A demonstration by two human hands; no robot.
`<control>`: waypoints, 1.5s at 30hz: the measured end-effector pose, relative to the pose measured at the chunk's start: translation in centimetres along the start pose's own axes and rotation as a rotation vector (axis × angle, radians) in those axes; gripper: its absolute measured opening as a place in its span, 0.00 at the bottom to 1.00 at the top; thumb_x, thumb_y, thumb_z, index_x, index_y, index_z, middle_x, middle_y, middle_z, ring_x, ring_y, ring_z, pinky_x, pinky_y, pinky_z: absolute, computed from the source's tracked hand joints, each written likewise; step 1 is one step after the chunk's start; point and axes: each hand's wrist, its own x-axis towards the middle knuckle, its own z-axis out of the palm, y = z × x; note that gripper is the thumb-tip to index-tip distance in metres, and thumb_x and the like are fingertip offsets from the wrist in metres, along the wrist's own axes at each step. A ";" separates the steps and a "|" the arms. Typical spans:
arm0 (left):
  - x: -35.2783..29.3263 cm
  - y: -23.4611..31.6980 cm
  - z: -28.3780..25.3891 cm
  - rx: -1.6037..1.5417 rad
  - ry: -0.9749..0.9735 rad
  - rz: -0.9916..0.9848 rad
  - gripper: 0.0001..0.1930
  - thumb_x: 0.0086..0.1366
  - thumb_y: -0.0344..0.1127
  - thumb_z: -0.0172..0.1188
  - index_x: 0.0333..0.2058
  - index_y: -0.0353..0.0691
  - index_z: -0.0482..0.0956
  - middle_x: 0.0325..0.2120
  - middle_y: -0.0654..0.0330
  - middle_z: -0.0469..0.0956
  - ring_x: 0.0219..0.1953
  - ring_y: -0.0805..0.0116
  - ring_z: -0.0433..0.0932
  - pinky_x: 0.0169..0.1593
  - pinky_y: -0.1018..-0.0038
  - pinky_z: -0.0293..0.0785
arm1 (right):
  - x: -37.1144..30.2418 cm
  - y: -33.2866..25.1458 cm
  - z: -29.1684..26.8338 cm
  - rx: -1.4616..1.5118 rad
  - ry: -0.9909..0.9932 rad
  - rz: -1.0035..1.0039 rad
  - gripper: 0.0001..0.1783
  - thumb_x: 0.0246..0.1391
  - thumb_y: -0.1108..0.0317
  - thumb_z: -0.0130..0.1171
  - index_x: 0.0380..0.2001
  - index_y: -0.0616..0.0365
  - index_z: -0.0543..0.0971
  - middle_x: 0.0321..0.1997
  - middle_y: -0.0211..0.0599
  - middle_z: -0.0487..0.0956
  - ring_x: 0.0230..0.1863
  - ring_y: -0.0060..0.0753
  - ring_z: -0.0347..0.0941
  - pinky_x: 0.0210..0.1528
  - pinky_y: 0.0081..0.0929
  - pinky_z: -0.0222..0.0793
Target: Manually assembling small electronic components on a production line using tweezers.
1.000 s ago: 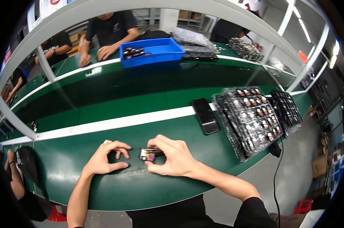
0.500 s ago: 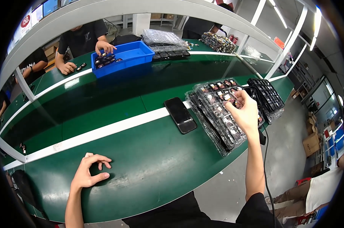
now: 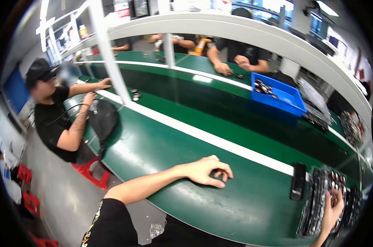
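Note:
My left hand [image 3: 207, 171] rests on the green worktop [image 3: 182, 206], fingers loosely bent and thumb apart, with nothing in it. At the far right, my right hand [image 3: 333, 209] is over a stack of clear plastic trays [image 3: 314, 206] with small dark parts in their pockets. Its thumb and fingers are closed together at the top tray; whatever lies between them is too small and blurred to name. A black phone [image 3: 298, 181] lies just left of the stack. Beyond my right hand stand black trays [image 3: 353, 208].
A white rail [image 3: 219, 144] borders the worktop, with a sunken green channel behind it. A blue bin [image 3: 291, 99] holding small parts stands across it. At left a co-worker [image 3: 54, 115] sits near a black bag [image 3: 104, 117]. A white post [image 3: 108, 53] rises between.
The view has swung to the left, so the trays, phone and blue bin now appear farther right. The co-worker at left has come into view. Both hands stay near the same places.

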 end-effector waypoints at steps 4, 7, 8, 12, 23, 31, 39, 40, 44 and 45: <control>-1.4 -0.9 0.9 -0.183 0.146 -0.046 0.16 0.67 0.35 0.76 0.50 0.36 0.87 0.39 0.59 0.88 0.37 0.67 0.81 0.46 0.67 0.80 | -2.2 -11.3 7.1 0.138 -0.396 -0.055 0.11 0.72 0.73 0.72 0.52 0.66 0.86 0.44 0.31 0.89 0.44 0.19 0.82 0.51 0.18 0.77; -1.8 -1.5 1.2 -0.238 0.244 -0.070 0.12 0.70 0.34 0.74 0.47 0.34 0.87 0.38 0.59 0.87 0.38 0.68 0.82 0.47 0.68 0.80 | -3.4 -13.4 14.0 0.151 -0.569 -0.156 0.10 0.65 0.73 0.74 0.44 0.63 0.82 0.27 0.19 0.69 0.27 0.12 0.60 0.29 0.20 0.53; 0.0 -1.0 1.2 -0.226 0.215 -0.087 0.11 0.71 0.34 0.73 0.47 0.34 0.88 0.38 0.60 0.88 0.38 0.71 0.82 0.47 0.70 0.80 | -3.8 -12.4 15.2 0.165 -0.527 -0.202 0.13 0.60 0.74 0.76 0.43 0.64 0.82 0.24 0.22 0.69 0.25 0.13 0.61 0.27 0.21 0.53; 0.5 -2.4 0.8 -0.282 0.294 -0.158 0.09 0.75 0.34 0.70 0.47 0.34 0.89 0.37 0.63 0.89 0.38 0.77 0.81 0.47 0.73 0.79 | -4.4 -13.1 21.8 0.169 -0.649 -0.201 0.15 0.59 0.73 0.76 0.46 0.65 0.82 0.22 0.27 0.71 0.23 0.19 0.65 0.28 0.25 0.61; 4.1 -3.3 0.3 -0.337 0.447 -0.377 0.08 0.75 0.32 0.69 0.44 0.34 0.86 0.32 0.61 0.86 0.20 0.78 0.78 0.24 0.77 0.73 | -6.3 -12.1 24.9 0.186 -0.491 -0.369 0.17 0.57 0.70 0.75 0.48 0.63 0.85 0.23 0.40 0.78 0.23 0.41 0.78 0.30 0.39 0.73; 3.5 -3.7 0.4 -0.267 0.465 -0.294 0.09 0.78 0.37 0.70 0.42 0.37 0.86 0.25 0.72 0.78 0.24 0.87 0.70 0.27 0.82 0.65 | -6.4 -12.2 25.0 0.235 -0.458 -0.305 0.12 0.56 0.72 0.76 0.41 0.62 0.86 0.22 0.34 0.75 0.21 0.31 0.69 0.27 0.32 0.65; 3.3 -3.8 0.6 -0.188 0.407 -0.290 0.13 0.78 0.38 0.71 0.34 0.38 0.84 0.19 0.75 0.72 0.22 0.88 0.62 0.26 0.78 0.57 | -6.8 -13.2 25.0 0.180 -0.456 -0.310 0.11 0.56 0.71 0.76 0.40 0.63 0.86 0.22 0.35 0.74 0.21 0.33 0.69 0.27 0.34 0.62; 3.3 -3.8 0.7 -0.151 0.422 -0.282 0.12 0.77 0.37 0.71 0.34 0.38 0.84 0.17 0.74 0.71 0.21 0.86 0.61 0.26 0.76 0.57 | -6.9 -12.9 25.3 0.196 -0.453 -0.309 0.11 0.56 0.72 0.75 0.40 0.63 0.85 0.22 0.35 0.74 0.22 0.32 0.69 0.27 0.33 0.62; 3.3 -3.4 0.8 -0.104 0.421 -0.286 0.11 0.76 0.35 0.71 0.34 0.36 0.83 0.16 0.70 0.71 0.20 0.82 0.63 0.25 0.73 0.59 | -7.1 -12.4 25.5 0.210 -0.470 -0.255 0.10 0.57 0.72 0.75 0.40 0.64 0.85 0.23 0.34 0.74 0.23 0.28 0.68 0.27 0.31 0.60; 3.5 -3.3 0.8 -0.109 0.432 -0.296 0.11 0.76 0.35 0.71 0.34 0.36 0.83 0.16 0.70 0.71 0.20 0.82 0.63 0.25 0.73 0.59 | -7.1 -12.3 25.6 0.221 -0.451 -0.285 0.10 0.58 0.73 0.75 0.40 0.64 0.85 0.23 0.33 0.74 0.23 0.27 0.66 0.27 0.30 0.59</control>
